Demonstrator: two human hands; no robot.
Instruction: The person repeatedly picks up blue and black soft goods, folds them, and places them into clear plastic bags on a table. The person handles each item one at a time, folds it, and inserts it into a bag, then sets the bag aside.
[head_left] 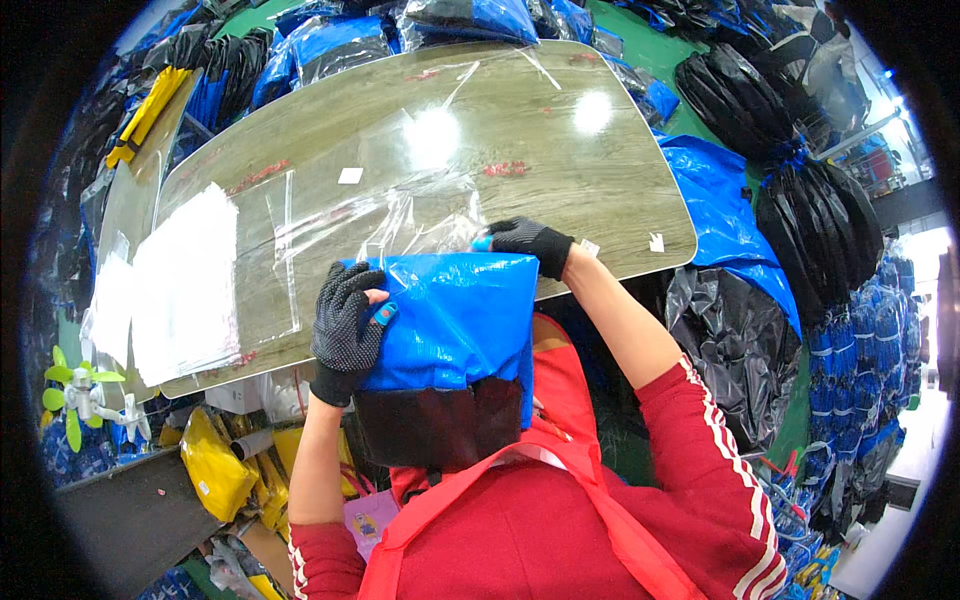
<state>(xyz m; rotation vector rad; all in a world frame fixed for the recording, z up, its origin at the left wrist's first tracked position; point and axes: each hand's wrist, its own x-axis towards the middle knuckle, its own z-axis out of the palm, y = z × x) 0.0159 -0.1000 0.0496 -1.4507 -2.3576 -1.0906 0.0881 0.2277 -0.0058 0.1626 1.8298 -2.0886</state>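
A folded blue tarp-like bag [450,315] with a black lower part [440,420] is held in front of my body, at the near edge of the table. My left hand [345,335], in a black dotted glove with bare fingertips and teal wrap on the thumb, grips its left edge. A thin clear plastic bag [425,235] lies crumpled on the tabletop just beyond the blue bag's upper edge. My right hand [530,243], gloved alike, pinches the clear plastic near the blue bag's upper right corner; its fingertips are partly hidden.
The wood-patterned table [590,170] has a stack of white sheets [188,285] at left and a small white label [350,176]. Black and blue bundles [815,225] crowd the right and far sides. A green fan [78,393] and yellow bags [217,463] are at lower left.
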